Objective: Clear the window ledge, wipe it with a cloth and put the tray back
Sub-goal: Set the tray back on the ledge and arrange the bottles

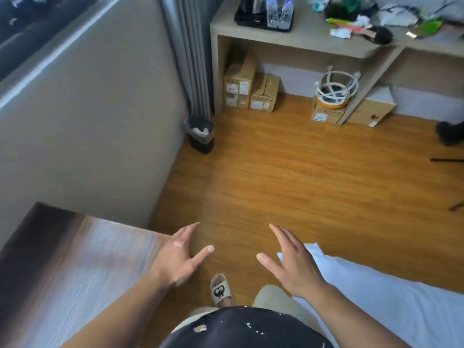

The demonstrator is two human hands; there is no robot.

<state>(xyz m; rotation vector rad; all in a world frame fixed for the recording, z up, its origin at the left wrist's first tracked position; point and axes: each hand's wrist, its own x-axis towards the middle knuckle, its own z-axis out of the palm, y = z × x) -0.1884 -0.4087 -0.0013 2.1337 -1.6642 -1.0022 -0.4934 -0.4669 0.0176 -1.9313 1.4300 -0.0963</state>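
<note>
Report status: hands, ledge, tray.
Left hand and right hand open, empty. Window ledge at far left, neither hand on it; black tray on the desk, bottles in it. No cloth in view. Bin stands at the wall's foot.

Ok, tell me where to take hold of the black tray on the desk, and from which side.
Take the black tray by the rims of its left and right ends at once, coming from the front edge of the desk. It is low and wide, and upright water bottles stand on it, so a level hold at both ends probably suits best.
</note>
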